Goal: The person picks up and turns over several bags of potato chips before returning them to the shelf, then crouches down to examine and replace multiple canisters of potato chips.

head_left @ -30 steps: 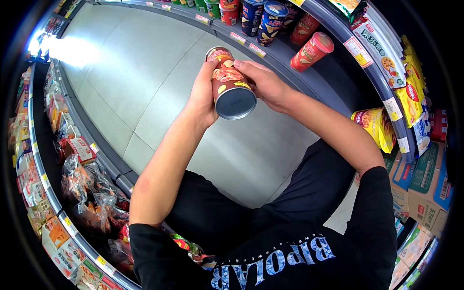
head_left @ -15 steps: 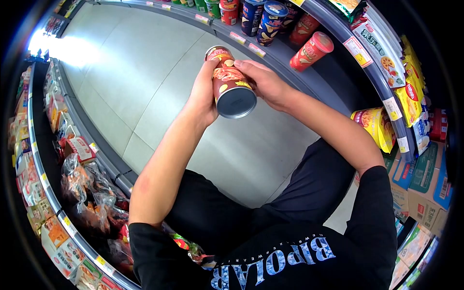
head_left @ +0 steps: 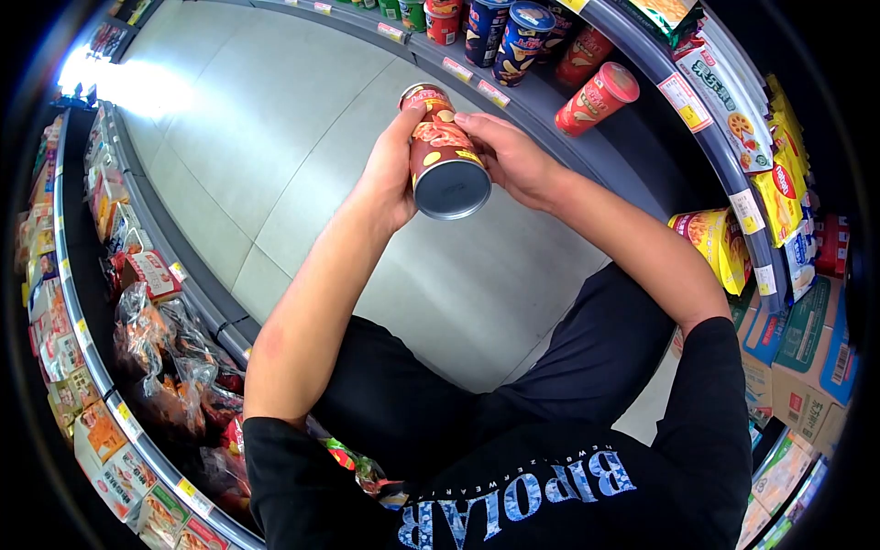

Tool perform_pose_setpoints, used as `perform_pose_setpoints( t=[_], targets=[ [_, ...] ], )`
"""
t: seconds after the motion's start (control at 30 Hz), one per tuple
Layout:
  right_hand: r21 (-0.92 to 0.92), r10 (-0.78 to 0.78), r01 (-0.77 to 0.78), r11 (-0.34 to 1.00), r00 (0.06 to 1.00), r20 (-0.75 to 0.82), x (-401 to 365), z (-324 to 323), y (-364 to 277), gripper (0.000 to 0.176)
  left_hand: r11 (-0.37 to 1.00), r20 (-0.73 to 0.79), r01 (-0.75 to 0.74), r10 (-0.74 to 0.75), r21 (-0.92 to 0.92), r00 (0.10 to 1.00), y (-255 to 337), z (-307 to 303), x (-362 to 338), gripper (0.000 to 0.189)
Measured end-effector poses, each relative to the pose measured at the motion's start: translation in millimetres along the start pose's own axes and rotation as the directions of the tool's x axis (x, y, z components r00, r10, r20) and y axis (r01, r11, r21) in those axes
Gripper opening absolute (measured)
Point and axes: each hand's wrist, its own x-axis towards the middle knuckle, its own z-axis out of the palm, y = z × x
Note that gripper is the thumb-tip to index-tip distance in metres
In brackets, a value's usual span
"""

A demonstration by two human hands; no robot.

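Note:
A brown chip canister (head_left: 442,137) is held above the floor between both hands, its grey metal bottom tilted toward the camera. My left hand (head_left: 392,165) is wrapped round its left side, thumb up along the label. On its right side my right hand (head_left: 515,158) grips it, with the thumb on the label and the other fingers partly hidden behind it. Nearest on the shelf to the right are a red canister (head_left: 597,99), leaning, and a dark blue canister (head_left: 523,44), upright.
A shelf edge with price tags (head_left: 493,93) curves along the top right. Yellow snack bags (head_left: 784,197) hang at the right, above cardboard boxes (head_left: 807,367). On the left, a low shelf holds plastic-wrapped packs (head_left: 151,344). Tiled floor (head_left: 302,174) lies between the shelves.
Both hands and the brown canister have shifted slightly to the right in view. The grip on it looks the same.

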Motion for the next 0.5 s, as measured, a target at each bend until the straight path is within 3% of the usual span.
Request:
perform_pose_setpoints(
  t=[0.33,0.43,0.5],
  targets=[
    [0.007,-0.014,0.014,1.000,1.000,-0.003,-2,3,-2,0.042,0.998,0.024,-0.017,0.016,0.054,1.000,-2,0,0,0.050],
    [0.001,-0.092,0.092,0.996,0.995,0.037,5,-8,5,0.046,0.927,-0.066,-0.087,0.119,0.366,0.991,-6,-3,4,0.060],
    [-0.113,-0.163,0.162,0.980,0.987,-0.006,7,-13,4,0.056,0.868,-0.086,-0.081,0.141,0.489,0.986,-6,3,-4,0.055]
  ],
)
